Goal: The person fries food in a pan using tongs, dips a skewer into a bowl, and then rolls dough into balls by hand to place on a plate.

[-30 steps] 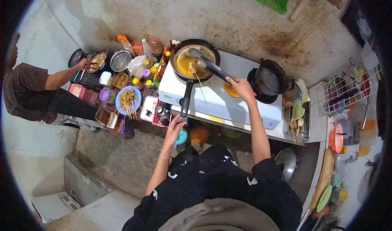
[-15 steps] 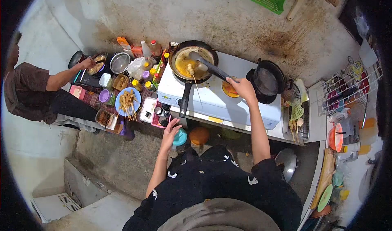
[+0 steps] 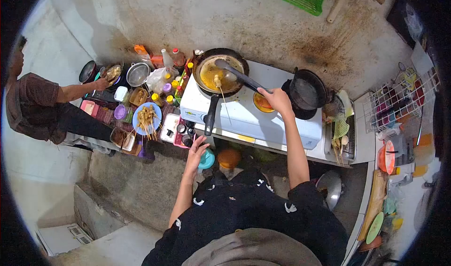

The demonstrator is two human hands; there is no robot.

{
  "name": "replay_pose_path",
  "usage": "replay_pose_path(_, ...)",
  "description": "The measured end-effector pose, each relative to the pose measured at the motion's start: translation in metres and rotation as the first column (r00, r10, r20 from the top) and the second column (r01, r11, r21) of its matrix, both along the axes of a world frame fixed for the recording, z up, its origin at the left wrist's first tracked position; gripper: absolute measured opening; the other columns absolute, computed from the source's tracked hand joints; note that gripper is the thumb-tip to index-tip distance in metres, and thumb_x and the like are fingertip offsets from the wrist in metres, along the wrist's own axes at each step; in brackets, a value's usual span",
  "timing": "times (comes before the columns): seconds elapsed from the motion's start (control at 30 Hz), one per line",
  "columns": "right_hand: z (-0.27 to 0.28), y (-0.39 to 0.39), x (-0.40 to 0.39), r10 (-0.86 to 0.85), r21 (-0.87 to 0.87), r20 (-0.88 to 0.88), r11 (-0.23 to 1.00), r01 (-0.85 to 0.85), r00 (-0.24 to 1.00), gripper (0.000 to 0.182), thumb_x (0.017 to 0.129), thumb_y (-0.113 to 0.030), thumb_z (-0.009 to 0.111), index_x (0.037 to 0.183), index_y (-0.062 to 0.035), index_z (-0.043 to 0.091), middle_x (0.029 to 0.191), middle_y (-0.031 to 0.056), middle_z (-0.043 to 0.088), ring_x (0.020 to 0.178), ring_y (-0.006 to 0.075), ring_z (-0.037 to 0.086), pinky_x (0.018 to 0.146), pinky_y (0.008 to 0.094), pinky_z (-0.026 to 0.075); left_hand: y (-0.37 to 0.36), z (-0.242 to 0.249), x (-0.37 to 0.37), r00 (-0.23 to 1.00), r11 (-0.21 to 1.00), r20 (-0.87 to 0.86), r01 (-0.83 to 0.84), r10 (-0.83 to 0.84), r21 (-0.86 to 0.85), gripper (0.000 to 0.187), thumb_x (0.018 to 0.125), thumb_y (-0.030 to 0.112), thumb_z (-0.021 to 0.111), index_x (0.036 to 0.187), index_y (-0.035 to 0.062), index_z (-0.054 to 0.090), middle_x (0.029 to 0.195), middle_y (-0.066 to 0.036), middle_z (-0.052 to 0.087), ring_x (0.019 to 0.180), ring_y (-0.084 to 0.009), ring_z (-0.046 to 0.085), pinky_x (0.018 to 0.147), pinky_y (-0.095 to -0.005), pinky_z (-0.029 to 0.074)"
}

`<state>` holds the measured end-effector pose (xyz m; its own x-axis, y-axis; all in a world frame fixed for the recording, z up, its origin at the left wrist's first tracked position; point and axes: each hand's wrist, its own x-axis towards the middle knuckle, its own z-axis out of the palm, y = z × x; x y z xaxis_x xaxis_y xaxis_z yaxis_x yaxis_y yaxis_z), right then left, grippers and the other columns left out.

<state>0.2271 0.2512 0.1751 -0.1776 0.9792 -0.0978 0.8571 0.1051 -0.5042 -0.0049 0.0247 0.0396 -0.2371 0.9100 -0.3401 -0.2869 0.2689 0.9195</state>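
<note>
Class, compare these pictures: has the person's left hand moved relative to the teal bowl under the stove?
No. The left hand hangs open just left of the teal bowl, as it did before; only the camera shifted.

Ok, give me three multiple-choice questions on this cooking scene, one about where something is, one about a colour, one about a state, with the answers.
1. Where does the frying pan with the oil stand?
A. on the white stove
B. on the floor
C. in the dish rack

2. What colour is the plate of skewers?
A. red
B. blue
C. black

3. What is the right hand doing?
A. resting open on the stove
B. gripping the ladle that reaches into the pan
C. holding a bottle

Answers: 1 A, the pan sits on the stove's left burner. 2 B, the plate's rim shows blue around the skewers. 3 B, the fingers close on the ladle handle; the left hand hangs open and empty below the stove.
</note>
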Motion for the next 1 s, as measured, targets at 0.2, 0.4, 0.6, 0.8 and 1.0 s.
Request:
replay_pose_path(0.2,0.011,-0.006,0.002,0.018,0.012,0.022,1.0,-0.018,1.0,0.054,0.073,-0.057,0.052,0.064,-0.0066,0.068,0.058,0.0123,0.061,0.063,0.0301,0.062,0.063,0.0368,0.048,-0.01,0.0,-0.006,0.999,0.999,0.042,-0.034,0.034,0.002,0.048,0.086,0.018,0.05,0.13,0.0068,0.036,0.128,-0.006,0.044,0.112,-0.0161,0.046,0.096,-0.0337,0.033)
replay_pose_path(0.4,0.012,0.005,0.003,0.057,-0.008,0.12,0.998,-0.056,0.991,0.056,0.071,-0.06,0.053,0.074,-0.0058,0.069,0.063,0.0166,0.062,0.066,0.032,0.062,0.065,0.0378,0.048,-0.007,0.001,-0.008,1.0,0.999,0.006,-0.023,0.024,-0.033,0.049,0.085,0.018,0.05,0.13,0.0081,0.034,0.128,-0.005,0.044,0.113,-0.015,0.045,0.095,-0.0326,0.033)
replay_pose_path(0.6,0.021,-0.001,0.0,0.066,-0.052,0.115,0.997,-0.06,0.991,0.056,0.07,-0.061,0.054,0.081,-0.0083,0.069,0.068,0.0196,0.062,0.07,0.0325,0.062,0.068,0.0389,0.049,-0.001,-0.011,-0.004,1.0,0.999,0.019,-0.008,0.007,0.039,0.047,0.086,0.015,0.048,0.131,0.0105,0.034,0.128,-0.005,0.045,0.108,-0.0157,0.051,0.09,-0.0294,0.037)
replay_pose_path(0.8,0.001,-0.006,-0.018,0.069,0.154,0.202,0.983,-0.101,0.977,0.047,0.067,-0.055,0.06,0.086,-0.0125,0.07,0.068,0.0161,0.063,0.068,0.0299,0.063,0.064,0.0381,0.049,0.002,-0.009,0.005,1.0,1.0,0.003,0.009,-0.01,0.016,0.049,0.086,0.012,0.047,0.133,0.0097,0.031,0.128,-0.006,0.044,0.108,-0.0165,0.051,0.089,-0.0284,0.037)
replay_pose_path(1.0,-0.007,-0.001,-0.029,0.118,0.234,0.176,0.959,-0.158,0.977,0.044,0.066,-0.051,0.063,0.09,-0.0153,0.069,0.069,0.0164,0.063,0.068,0.0298,0.062,0.062,0.0382,0.049,0.001,-0.004,0.006,1.0,1.0,0.007,0.026,-0.026,0.014,0.048,0.086,0.014,0.047,0.132,0.0084,0.032,0.128,-0.005,0.044,0.108,-0.0167,0.05,0.09,-0.0294,0.036)
